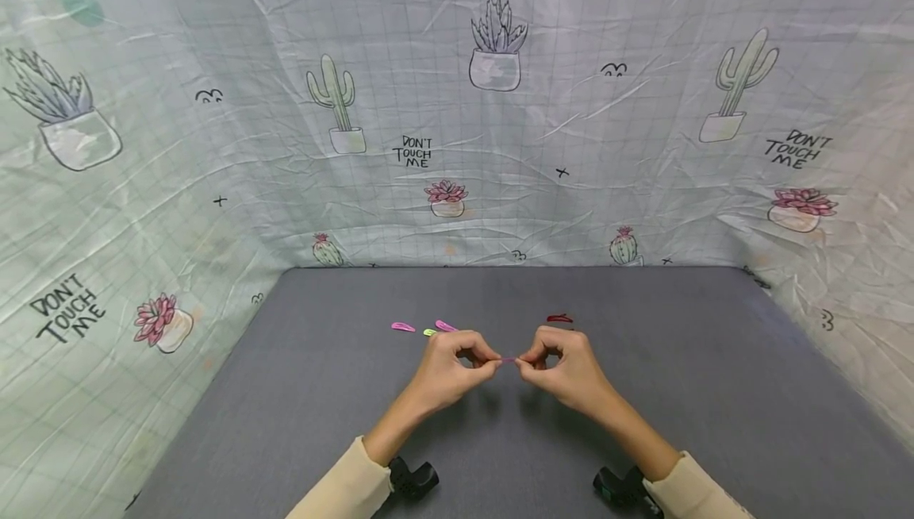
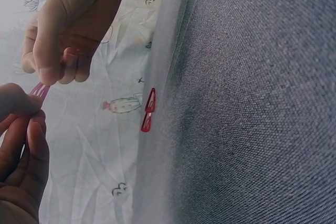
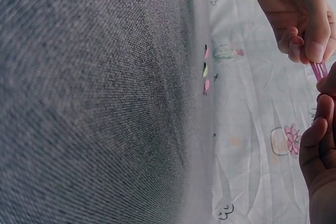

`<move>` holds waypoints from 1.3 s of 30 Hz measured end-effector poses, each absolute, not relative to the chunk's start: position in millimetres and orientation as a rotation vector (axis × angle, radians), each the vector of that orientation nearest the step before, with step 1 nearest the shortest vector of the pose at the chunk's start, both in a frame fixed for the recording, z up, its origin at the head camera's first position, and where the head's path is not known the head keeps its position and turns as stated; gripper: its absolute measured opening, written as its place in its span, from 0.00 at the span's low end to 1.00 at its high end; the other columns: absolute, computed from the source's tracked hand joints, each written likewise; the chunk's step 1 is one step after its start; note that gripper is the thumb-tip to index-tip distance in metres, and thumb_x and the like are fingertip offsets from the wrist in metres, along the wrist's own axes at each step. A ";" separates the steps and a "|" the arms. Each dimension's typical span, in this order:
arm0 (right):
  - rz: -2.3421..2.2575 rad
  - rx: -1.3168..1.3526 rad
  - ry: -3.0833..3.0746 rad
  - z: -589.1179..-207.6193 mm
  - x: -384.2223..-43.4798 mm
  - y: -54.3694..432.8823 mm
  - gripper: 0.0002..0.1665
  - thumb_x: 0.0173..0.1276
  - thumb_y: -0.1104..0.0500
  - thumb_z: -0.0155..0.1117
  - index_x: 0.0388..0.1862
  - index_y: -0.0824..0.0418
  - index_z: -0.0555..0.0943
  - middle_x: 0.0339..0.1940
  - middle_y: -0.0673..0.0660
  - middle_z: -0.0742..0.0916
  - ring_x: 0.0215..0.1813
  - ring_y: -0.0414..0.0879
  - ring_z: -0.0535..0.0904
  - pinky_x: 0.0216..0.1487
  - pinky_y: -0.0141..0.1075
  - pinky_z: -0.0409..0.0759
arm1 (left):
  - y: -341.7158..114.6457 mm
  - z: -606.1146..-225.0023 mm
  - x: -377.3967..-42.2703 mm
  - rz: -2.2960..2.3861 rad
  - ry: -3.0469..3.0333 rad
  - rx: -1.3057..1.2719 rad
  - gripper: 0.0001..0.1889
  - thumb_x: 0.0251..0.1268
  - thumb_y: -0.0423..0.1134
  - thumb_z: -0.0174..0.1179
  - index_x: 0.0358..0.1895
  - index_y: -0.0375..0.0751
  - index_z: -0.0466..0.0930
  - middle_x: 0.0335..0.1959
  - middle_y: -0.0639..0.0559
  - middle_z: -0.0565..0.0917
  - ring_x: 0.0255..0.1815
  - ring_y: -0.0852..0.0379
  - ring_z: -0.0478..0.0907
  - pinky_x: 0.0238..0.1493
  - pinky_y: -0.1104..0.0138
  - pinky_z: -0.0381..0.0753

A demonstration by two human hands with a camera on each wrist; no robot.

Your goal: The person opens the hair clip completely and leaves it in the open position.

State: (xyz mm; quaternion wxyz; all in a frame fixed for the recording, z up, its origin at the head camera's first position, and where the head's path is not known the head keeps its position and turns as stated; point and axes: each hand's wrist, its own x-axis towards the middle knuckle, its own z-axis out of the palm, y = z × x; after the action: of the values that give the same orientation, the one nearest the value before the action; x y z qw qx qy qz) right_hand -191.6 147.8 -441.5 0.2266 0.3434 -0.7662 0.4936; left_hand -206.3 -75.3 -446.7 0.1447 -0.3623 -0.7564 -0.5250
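Note:
Between my two hands, held up over the grey table, is a small purple-pink hair clip point(image 3: 318, 70). My left hand point(image 1: 454, 370) pinches one end of it between thumb and fingertips. The other end is pinched by my right hand point(image 1: 567, 369) in the same way. Only the clip's slotted middle shows between the fingertips; its ends are hidden under them. Behind my left hand lie two pink hair clips, one point(image 1: 403, 327) farther left and one point(image 1: 446, 326) closer in, with a yellow-green clip point(image 1: 430, 332) beside them. Red hair clips point(image 1: 560, 318) lie behind my right hand.
The grey table point(image 1: 321, 392) reaches back to a hanging sheet point(image 1: 457, 122) printed with potted cacti, which also encloses the left and right sides. Black devices are strapped at both wrists, one at the left point(image 1: 414, 479) and one at the right point(image 1: 621, 489).

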 end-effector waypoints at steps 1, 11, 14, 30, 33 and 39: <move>1.367 0.950 -2.115 -444.2 -193.3 148.8 0.22 0.50 0.81 0.74 0.21 0.56 0.79 0.21 0.52 0.81 0.23 0.34 0.75 0.25 0.28 0.76 | -75.2 -446.5 -206.1 -1.515 -2.180 -1.045 0.08 0.59 0.26 0.71 0.30 0.45 0.90 0.27 0.52 0.89 0.27 0.68 0.80 0.31 0.68 0.86; 1.420 0.960 -2.139 -451.7 -197.2 150.8 0.20 0.49 0.81 0.73 0.22 0.57 0.81 0.21 0.53 0.82 0.23 0.34 0.75 0.25 0.30 0.77 | -74.8 -446.3 -204.4 -1.520 -2.181 -1.053 0.08 0.58 0.25 0.71 0.30 0.44 0.90 0.28 0.50 0.89 0.27 0.68 0.80 0.31 0.66 0.86; 1.428 0.948 -2.153 -451.6 -196.7 150.4 0.21 0.49 0.81 0.72 0.21 0.57 0.79 0.21 0.53 0.82 0.23 0.34 0.75 0.25 0.30 0.77 | -74.7 -446.1 -204.1 -1.531 -2.194 -1.049 0.08 0.58 0.26 0.71 0.30 0.45 0.90 0.28 0.52 0.89 0.27 0.67 0.80 0.31 0.66 0.86; 1.446 0.930 -2.181 -451.8 -198.3 151.4 0.21 0.49 0.81 0.72 0.21 0.56 0.79 0.21 0.53 0.82 0.24 0.33 0.74 0.25 0.31 0.77 | -74.8 -448.8 -206.6 -1.555 -2.206 -1.053 0.08 0.57 0.25 0.70 0.30 0.45 0.89 0.27 0.52 0.89 0.27 0.68 0.80 0.31 0.69 0.85; 1.453 0.935 -2.182 -452.1 -199.2 152.7 0.21 0.50 0.79 0.73 0.22 0.54 0.80 0.21 0.52 0.82 0.24 0.33 0.74 0.26 0.31 0.77 | -74.9 -449.9 -207.1 -1.551 -2.202 -1.060 0.08 0.58 0.25 0.70 0.30 0.44 0.90 0.27 0.52 0.89 0.27 0.68 0.80 0.31 0.69 0.85; 1.463 0.945 -2.178 -450.4 -198.3 153.9 0.20 0.52 0.77 0.74 0.23 0.52 0.81 0.22 0.51 0.83 0.24 0.34 0.75 0.26 0.32 0.78 | -75.1 -448.7 -206.2 -1.562 -2.226 -1.057 0.08 0.57 0.26 0.70 0.29 0.45 0.89 0.27 0.52 0.88 0.27 0.68 0.80 0.32 0.69 0.85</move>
State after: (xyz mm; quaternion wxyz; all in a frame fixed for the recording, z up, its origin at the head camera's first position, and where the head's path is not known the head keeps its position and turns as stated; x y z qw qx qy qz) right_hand -198.3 153.9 -450.4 0.1755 0.3337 -0.7689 0.5164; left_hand -206.2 -75.1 -448.7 0.1119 -0.3600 -0.7581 -0.5321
